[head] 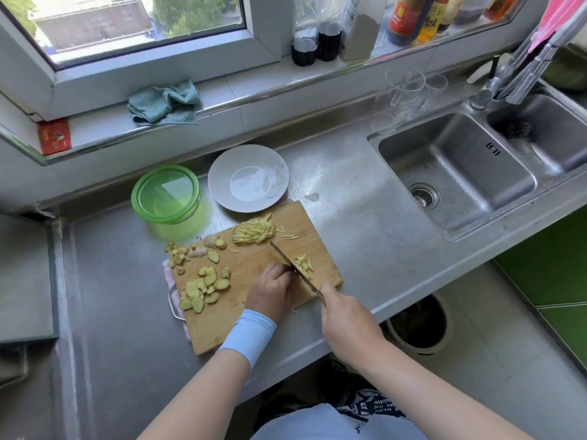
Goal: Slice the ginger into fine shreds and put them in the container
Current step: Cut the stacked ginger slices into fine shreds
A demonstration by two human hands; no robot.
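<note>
A wooden cutting board [244, 308] lies on the steel counter. My right hand [344, 322] grips the handle of a knife [290, 265], whose blade slants across the board. My left hand [271, 289], fingers curled, presses down ginger right beside the blade; that ginger is hidden under the fingers. A small heap of fresh shreds [303, 262] lies to the right of the blade. A bigger pile of shreds [254, 231] sits at the board's far edge. Ginger slices [203, 289] and knobbly ginger pieces [197, 249] cover the board's left side. The green lidded container [165, 193] stands behind the board.
A grey plate [219, 177] sits beside the container, touching the board's far edge. A double steel sink [457, 173] lies to the right with glass cups [405, 90] behind it. A green cloth [165, 103] and bottles [405, 20] are on the windowsill. A bin [417, 325] stands on the floor below.
</note>
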